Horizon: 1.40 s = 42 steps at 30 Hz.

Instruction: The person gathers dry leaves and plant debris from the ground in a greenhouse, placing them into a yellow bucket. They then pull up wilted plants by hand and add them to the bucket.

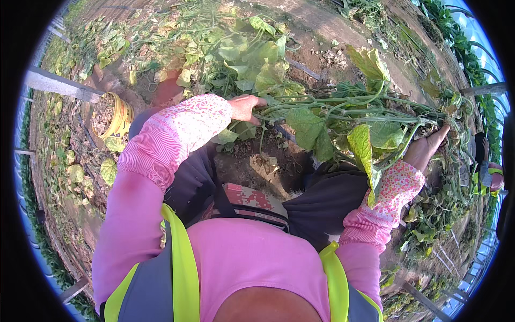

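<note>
A bundle of long green leafy vines (346, 108), cucumber or melon by the look of the leaves, stretches across in front of me between my two hands. My left hand (246, 108) is curled at the bundle's left part, its thumb and fingers around the stems. Over at the right end, my right hand (428, 145) grips the gathered stems, and its fingers are partly hidden behind them. Large green and yellowing leaves (307, 129) hang below the stems. One yellowed leaf (363, 149) droops over my right sleeve. More leafy vine (249, 56) lies beyond my left hand.
A yellow bucket (122, 116) with dry brown material stands at left, near a post (64, 83). Withered vines (112, 40) cover the soil. A patterned waist bag (253, 203) rests at my lap. Another person (489, 179) in a high-visibility vest is at far right.
</note>
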Motion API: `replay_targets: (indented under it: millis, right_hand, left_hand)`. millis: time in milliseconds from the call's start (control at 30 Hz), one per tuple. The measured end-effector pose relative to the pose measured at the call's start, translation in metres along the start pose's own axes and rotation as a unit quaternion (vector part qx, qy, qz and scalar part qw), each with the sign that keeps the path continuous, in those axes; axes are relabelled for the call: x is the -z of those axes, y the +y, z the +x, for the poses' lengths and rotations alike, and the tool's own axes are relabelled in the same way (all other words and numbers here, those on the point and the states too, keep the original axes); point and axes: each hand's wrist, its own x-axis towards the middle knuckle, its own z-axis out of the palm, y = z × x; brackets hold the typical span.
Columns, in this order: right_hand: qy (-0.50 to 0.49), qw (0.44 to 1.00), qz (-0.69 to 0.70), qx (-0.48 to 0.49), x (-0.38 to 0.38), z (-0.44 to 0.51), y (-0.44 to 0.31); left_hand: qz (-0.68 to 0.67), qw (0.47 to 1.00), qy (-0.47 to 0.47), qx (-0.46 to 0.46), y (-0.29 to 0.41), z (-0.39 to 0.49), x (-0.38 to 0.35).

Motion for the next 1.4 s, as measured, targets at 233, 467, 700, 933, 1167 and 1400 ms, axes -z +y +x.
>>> replay_targets:
  millis: [233, 467, 700, 933, 1167, 1400]
  right_hand:
    - [-0.052, 0.996, -0.077, -0.009, 0.082, -0.038, -0.019]
    - [0.047, 0.900, -0.339, -0.269, 0.250, -0.039, 0.028]
    - [-0.036, 0.453, -0.700, -0.551, 0.270, 0.009, -0.006]
    - [-0.450, 0.469, -0.692, -0.315, 0.074, 0.049, 0.112]
    - [-0.620, 0.410, -0.668, -0.031, 0.013, -0.178, 0.390]
    - [-0.663, 0.451, -0.584, -0.129, 0.058, -0.218, 0.394]
  left_hand:
    - [0.215, 0.968, -0.078, 0.104, -0.012, -0.021, 0.019]
    - [0.245, 0.962, -0.109, 0.057, -0.013, -0.045, 0.018]
    - [0.173, 0.966, -0.146, 0.126, -0.085, -0.034, 0.069]
    - [0.273, 0.943, -0.028, 0.189, -0.167, 0.013, 0.014]
    - [0.155, 0.956, -0.182, 0.170, -0.220, -0.002, -0.064]
    - [0.138, 0.968, -0.139, 0.158, -0.255, -0.024, -0.021]
